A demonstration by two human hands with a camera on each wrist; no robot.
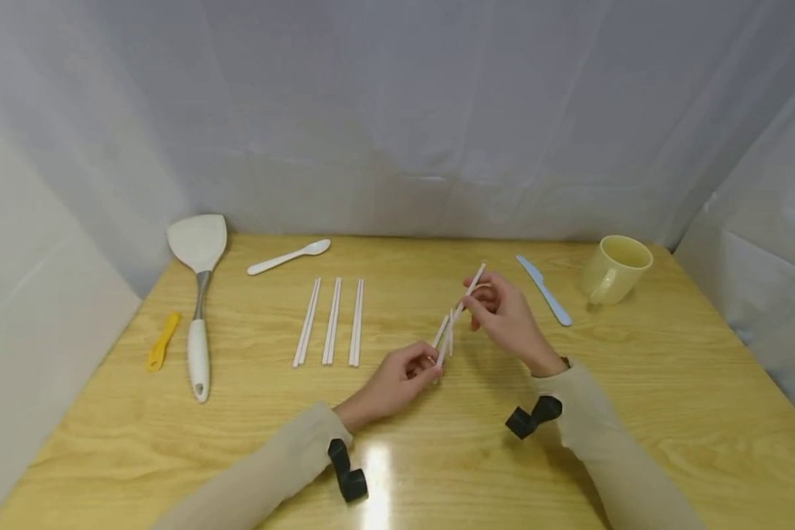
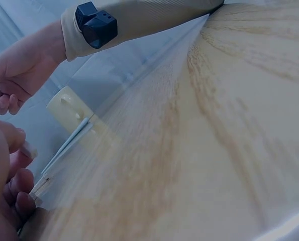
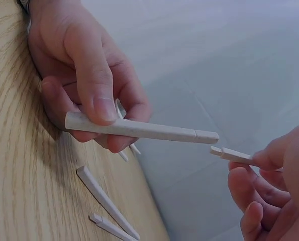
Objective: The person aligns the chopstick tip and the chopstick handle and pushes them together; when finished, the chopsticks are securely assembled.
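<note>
My left hand [image 1: 397, 379] pinches a short white chopstick piece [image 3: 144, 129] between thumb and fingers, and its stepped end points toward my right hand [image 1: 503, 316]. That hand pinches a second white chopstick piece [image 3: 237, 155], whose narrowed tip is close to the first one's end. A small gap seems to part the two tips in the right wrist view. On the table below lie two more loose chopstick pieces, a longer-looking piece [image 3: 106, 201] and a piece with a narrowed end [image 3: 111, 228]. In the left wrist view, my left fingers [image 2: 21, 188] hide most of what they hold.
Three pairs of white chopsticks [image 1: 331, 322] lie left of my hands. Farther left are a white spatula [image 1: 199, 353], a yellow utensil [image 1: 163, 342] and a white spoon [image 1: 288, 258]. A blue knife [image 1: 545, 291] and yellow mug [image 1: 603, 283] are at the right.
</note>
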